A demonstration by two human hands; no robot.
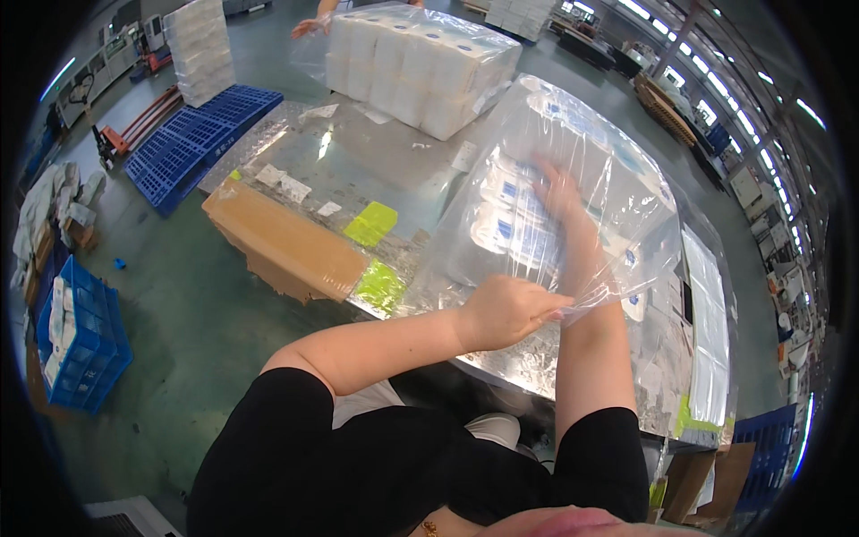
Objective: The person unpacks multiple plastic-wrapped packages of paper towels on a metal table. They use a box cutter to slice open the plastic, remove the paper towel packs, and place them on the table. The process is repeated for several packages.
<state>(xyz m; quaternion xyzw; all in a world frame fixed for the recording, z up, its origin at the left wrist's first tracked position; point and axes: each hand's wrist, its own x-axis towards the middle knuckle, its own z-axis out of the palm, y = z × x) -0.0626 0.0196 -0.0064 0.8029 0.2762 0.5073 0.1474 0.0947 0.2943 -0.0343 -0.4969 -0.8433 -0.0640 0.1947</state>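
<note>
A large clear plastic bag [617, 152] lies on the metal table around several white packs of paper rolls [510, 224] with blue labels. My left hand [510, 311] is closed in a pinch on the near edge of the bag's mouth and pulls the film taut. Through that mouth my right forearm reaches inside. My right hand [559, 190] shows through the film, resting on the packs with its fingers apart. Glare on the plastic blurs the fingertips.
Across the metal table [394, 152] stands another bagged block of white rolls [412, 67], with a co-worker's hand [306, 27] beside it. Cardboard [282, 237] covers the near left edge. Flat plastic bags [707, 331] lie at right. A blue pallet [201, 139] and blue crate [85, 336] are left.
</note>
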